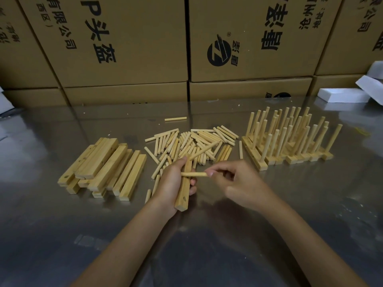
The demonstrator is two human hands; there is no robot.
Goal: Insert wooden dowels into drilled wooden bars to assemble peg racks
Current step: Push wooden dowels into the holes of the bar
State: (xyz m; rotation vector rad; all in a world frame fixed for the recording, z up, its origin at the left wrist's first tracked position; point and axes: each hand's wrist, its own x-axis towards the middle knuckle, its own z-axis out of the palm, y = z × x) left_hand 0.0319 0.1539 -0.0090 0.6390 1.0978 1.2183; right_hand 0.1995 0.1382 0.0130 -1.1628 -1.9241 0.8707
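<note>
The left hand (172,183) reaches in from the near edge, forearm angled up and to the right, with the fingers wrapped around a pale rectangular wooden bar with drilled holes (183,191). The bar is held above the reflective metal tabletop (207,245) at centre. Its long axis runs near-to-far, tilted slightly right at the far end; one round hole shows on its right face close to the near end.

The right hand (234,179) enters from the near right, wrist bent left, pinching a short pale wooden dowel (193,174) between thumb and fingertips. The dowel lies horizontal, long axis left-to-right, its left end meeting the bar's right face about mid-length. A second dowel (204,151) projects from the bar's far portion, slanting up to the right.

Far of the hands lies a loose heap of pale dowels (192,143). To the left sits a stack of pale undrilled-looking and drilled bars (103,168). To the right stand finished peg racks with upright dowels (290,139). Brown printed cardboard boxes (124,48) line the far side.
</note>
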